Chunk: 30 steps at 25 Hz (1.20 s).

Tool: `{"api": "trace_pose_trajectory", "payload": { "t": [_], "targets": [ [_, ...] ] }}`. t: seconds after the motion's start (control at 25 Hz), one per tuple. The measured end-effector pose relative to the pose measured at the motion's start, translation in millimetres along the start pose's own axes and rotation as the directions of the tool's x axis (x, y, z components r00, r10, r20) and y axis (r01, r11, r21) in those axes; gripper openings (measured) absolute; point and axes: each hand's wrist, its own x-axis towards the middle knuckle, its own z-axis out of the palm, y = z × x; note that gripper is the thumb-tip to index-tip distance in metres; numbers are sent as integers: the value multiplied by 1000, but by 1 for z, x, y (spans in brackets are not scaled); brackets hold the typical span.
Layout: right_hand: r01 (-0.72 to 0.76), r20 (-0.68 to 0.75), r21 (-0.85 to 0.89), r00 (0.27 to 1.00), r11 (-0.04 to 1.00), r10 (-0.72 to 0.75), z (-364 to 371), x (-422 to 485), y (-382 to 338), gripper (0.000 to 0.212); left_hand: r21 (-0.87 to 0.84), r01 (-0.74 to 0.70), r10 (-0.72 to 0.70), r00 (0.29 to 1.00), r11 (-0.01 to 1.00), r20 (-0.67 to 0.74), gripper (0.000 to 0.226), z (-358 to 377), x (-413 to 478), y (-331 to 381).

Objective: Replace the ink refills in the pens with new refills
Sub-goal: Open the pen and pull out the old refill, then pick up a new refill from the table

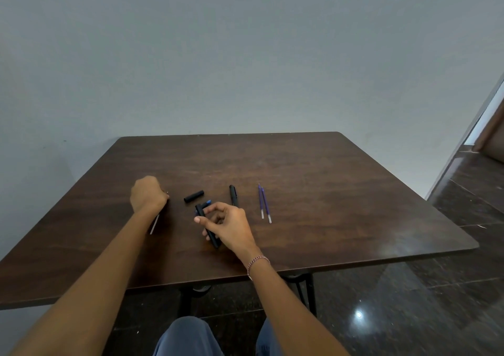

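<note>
My right hand [231, 226] holds a black pen barrel [208, 227] just above the brown table [327, 192], its open end pointing away from me. My left hand [147, 195] is closed around a thin pale refill [154, 223] whose lower end sticks out toward me and whose tip shows past the knuckles. A black cap [193, 196] lies between the hands. A small blue piece [207, 202] lies just behind the barrel. Another black pen [233, 195] lies behind my right hand. Two blue refills [264, 204] lie side by side to the right.
The table's front edge runs just below my wrists, and its right corner is at the right. A grey wall stands behind the table. Dark glossy floor and a doorway are on the right. My knees show under the table.
</note>
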Motion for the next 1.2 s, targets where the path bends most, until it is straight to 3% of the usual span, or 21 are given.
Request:
{"api": "trace_pose_trajectory", "payload": {
  "t": [0.28,0.44,0.64,0.84,1.08,1.2],
  "targets": [
    [30,-12,-16,999,999,-30,1,1,2,23,-60,44,-46,998,997,-40,23,2,-4,5],
    [45,-29,38,999,998,-44,0,0,1,17,-333,-46,-43,966,942,-255,28,3,-24,7],
    [102,-220,44,971,994,-90,1,-1,1,15,-608,-207,-18,940,767,-342,18,21,-73,33],
    [175,-434,-32,884,984,-171,-3,-2,0,14,-690,-273,98,954,670,-282,15,48,-107,42],
    [181,-503,9,851,983,-152,-6,-1,2,11,-750,-379,246,925,542,-290,23,48,-115,44],
    [185,-521,6,839,983,-155,-6,0,3,12,-786,-364,267,928,499,-261,27,48,-115,42]
  ]
}}
